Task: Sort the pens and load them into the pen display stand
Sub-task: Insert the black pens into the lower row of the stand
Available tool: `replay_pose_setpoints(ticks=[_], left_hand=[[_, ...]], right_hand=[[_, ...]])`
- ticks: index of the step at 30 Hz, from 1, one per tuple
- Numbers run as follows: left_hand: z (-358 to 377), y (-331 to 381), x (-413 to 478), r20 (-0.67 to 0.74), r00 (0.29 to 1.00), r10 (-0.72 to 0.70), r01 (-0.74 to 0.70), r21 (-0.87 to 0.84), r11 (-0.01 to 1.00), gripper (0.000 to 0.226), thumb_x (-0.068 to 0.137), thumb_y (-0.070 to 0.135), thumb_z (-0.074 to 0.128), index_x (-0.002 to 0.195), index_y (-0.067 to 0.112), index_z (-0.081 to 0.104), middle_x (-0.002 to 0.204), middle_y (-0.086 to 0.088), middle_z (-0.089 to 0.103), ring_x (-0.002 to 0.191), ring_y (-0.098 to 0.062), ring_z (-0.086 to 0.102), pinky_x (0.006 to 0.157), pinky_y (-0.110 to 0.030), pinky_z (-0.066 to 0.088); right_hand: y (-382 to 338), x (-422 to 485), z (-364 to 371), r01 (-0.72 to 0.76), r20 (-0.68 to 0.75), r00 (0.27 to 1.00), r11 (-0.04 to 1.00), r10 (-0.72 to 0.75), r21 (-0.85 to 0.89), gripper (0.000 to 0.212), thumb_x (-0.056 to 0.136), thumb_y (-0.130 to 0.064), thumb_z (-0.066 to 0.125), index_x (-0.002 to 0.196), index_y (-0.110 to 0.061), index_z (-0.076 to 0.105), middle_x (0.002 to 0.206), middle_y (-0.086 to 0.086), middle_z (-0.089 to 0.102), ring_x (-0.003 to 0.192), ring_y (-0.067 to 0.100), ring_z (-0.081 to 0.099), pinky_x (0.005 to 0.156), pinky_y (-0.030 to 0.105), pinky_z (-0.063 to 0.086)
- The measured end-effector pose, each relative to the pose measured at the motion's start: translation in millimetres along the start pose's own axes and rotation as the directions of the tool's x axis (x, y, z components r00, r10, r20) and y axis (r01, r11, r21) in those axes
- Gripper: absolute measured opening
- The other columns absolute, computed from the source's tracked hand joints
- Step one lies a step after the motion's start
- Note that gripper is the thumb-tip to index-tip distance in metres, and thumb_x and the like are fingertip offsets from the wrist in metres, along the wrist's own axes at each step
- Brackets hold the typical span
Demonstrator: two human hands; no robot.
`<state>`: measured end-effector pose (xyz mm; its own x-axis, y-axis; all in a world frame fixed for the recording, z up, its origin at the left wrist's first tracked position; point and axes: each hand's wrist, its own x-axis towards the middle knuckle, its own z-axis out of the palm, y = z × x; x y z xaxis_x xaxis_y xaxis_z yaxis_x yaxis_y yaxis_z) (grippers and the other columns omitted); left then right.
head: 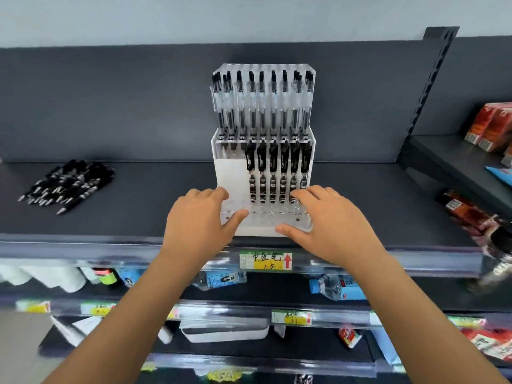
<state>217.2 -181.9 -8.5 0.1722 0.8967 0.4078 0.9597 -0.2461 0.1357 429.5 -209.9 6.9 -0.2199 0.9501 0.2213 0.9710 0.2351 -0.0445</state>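
1. We have both hands on the low front step of the pen display stand (230, 173), which sits mid-shelf at the near edge. The left hand (199, 217) covers the step's left end and the right hand (327, 223) its right end. The fingers of both are spread and fairly straight, laid on the plastic, with no pen in either.
2. The loose black pens (69, 184) lie in a flat pile well to the left of the stand on the same shelf (138, 214). Their long axes run from near-left to far-right, tips towards us.
3. The left hand is plainly nearer that pile, so we judge it should make the reach, sweeping left.
4. Nothing stands between that hand and the pile.
5. In the stand, the clear pens (261, 106) fill the far row. Six black pens (273, 167) stand at the right of the middle row, its left holes look unfilled, and the front step looks bare.
6. Each flat pen must be turned upright, and its neighbours stand close.
7. A price label (265, 261) hangs just below the stand.
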Motion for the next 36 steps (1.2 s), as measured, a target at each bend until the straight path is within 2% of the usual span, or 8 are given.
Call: replay_pose_setpoints(ticks=[3, 8, 13, 18, 25, 31, 36], left_hand=[[-11.2, -2.5, -14.3, -0.010, 1.000, 0.002, -0.002, 0.042, 0.999, 0.058, 0.089, 0.065, 0.041, 0.122, 0.020, 0.058, 0.111, 0.002, 0.068, 0.104, -0.022, 0.058, 0.085, -0.036, 0.047], [-29.0, -19.8, -34.4, -0.141, 0.990, 0.026, -0.019, 0.046, 0.999, 0.054, 0.089, 0.064, 0.041, 0.104, 0.018, 0.065, 0.089, 0.002, 0.071, 0.086, -0.024, 0.063, 0.074, -0.036, 0.049], [-44.5, -51.7, -48.3, -0.209, 0.978, 0.021, -0.010, 0.058, 0.998, 0.055, 0.087, 0.060, 0.042, 0.106, 0.014, 0.066, 0.090, -0.001, 0.072, 0.085, -0.027, 0.064, 0.073, -0.036, 0.050], [-61.2, -117.1, -63.8, -0.205, 0.979, -0.014, 0.029, 0.071, 0.997, 0.059, 0.087, 0.060, 0.041, 0.108, 0.011, 0.064, 0.089, -0.004, 0.070, 0.085, -0.029, 0.063, 0.073, -0.039, 0.052], [-79.3, -239.6, -86.8, -0.146, 0.987, -0.071, 0.091, 0.134, 0.987, 0.063, 0.086, 0.064, 0.036, 0.110, 0.013, 0.064, 0.093, -0.001, 0.071, 0.087, -0.026, 0.064, 0.074, -0.038, 0.052], [-78.4, -333.0, -91.5, -0.111, 0.989, -0.096, 0.115, 0.182, 0.977, 0.066, 0.085, 0.066, 0.032, 0.110, 0.014, 0.065, 0.088, 0.001, 0.071, 0.085, -0.024, 0.064, 0.072, -0.036, 0.052], [-71.1, -376.1, -84.1, -0.039, 0.994, -0.102, 0.107, 0.162, 0.981, 0.072, 0.085, 0.070, 0.023, 0.118, 0.017, 0.061, 0.097, 0.004, 0.069, 0.093, -0.021, 0.062, 0.078, -0.034, 0.048]], right_hand=[[-4.6, -2.6, -4.6, 0.025, 0.000, 1.000, 1.000, -0.025, 0.015, 0.073, 0.086, -0.070, 0.039, 0.143, -0.023, 0.033, 0.139, -0.004, 0.044, 0.126, 0.017, 0.041, 0.102, 0.032, 0.037], [-29.8, -6.8, -11.6, 0.109, -0.037, 0.993, 0.993, -0.108, 0.035, 0.068, 0.089, -0.065, 0.040, 0.143, -0.024, 0.033, 0.138, -0.005, 0.044, 0.126, 0.016, 0.041, 0.102, 0.030, 0.037], [-75.7, 3.6, -17.8, 0.213, -0.102, 0.973, 0.976, -0.207, 0.052, 0.060, 0.092, -0.058, 0.041, 0.142, -0.024, 0.036, 0.135, -0.004, 0.046, 0.123, 0.016, 0.044, 0.099, 0.030, 0.039], [-143.6, 29.2, -12.8, 0.298, -0.160, 0.946, 0.950, -0.281, 0.091, 0.058, 0.093, -0.054, 0.045, 0.142, -0.024, 0.038, 0.135, -0.004, 0.048, 0.120, 0.017, 0.046, 0.093, 0.029, 0.041], [-262.6, 71.0, 10.9, 0.369, -0.090, 0.929, 0.919, -0.359, 0.140, 0.055, 0.094, -0.054, 0.043, 0.143, -0.031, 0.032, 0.138, -0.009, 0.043, 0.121, 0.013, 0.044, 0.092, 0.027, 0.043], [-333.1, 108.2, 31.0, 0.307, -0.046, 0.952, 0.935, -0.304, 0.178, 0.055, 0.094, -0.055, 0.042, 0.143, -0.034, 0.030, 0.133, -0.011, 0.046, 0.112, 0.010, 0.050, 0.085, 0.027, 0.045], [-362.5, 130.4, 54.7, 0.129, -0.017, 0.992, 0.980, -0.128, 0.155, 0.054, 0.093, -0.058, 0.042, 0.140, -0.032, 0.035, 0.122, -0.008, 0.057, 0.107, 0.014, 0.056, 0.074, 0.029, 0.048]])
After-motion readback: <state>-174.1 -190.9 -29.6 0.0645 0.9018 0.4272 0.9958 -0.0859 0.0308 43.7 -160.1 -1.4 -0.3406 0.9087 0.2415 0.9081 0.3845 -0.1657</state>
